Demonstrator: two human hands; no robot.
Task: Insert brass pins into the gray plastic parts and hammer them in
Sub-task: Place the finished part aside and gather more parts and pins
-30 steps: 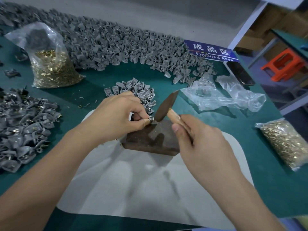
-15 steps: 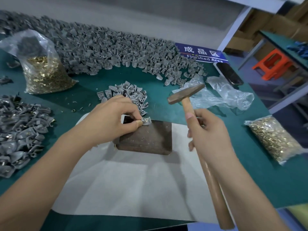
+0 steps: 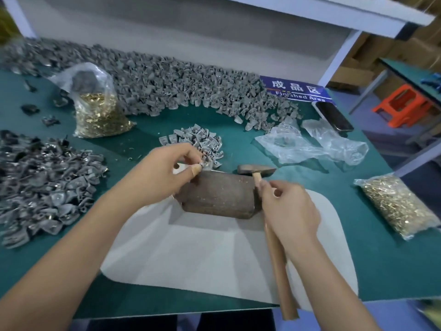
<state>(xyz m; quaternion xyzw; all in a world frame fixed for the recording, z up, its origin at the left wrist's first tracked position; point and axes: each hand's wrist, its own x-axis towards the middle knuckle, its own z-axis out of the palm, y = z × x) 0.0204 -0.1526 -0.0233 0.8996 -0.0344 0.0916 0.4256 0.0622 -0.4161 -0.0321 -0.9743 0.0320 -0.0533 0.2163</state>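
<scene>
While left hand (image 3: pixel 164 174) pinches a gray part (image 3: pixel 205 165) at block's (image 3: pixel 218 194) upper-left edge, right hand (image 3: pixel 290 212) loosely grips hammer (image 3: pixel 256 170) beside block's right edge, bare white mat (image 3: pixel 214 254) lower centre, blue sign (image 3: pixel 296 90) upper right reading "Finished Area"
</scene>
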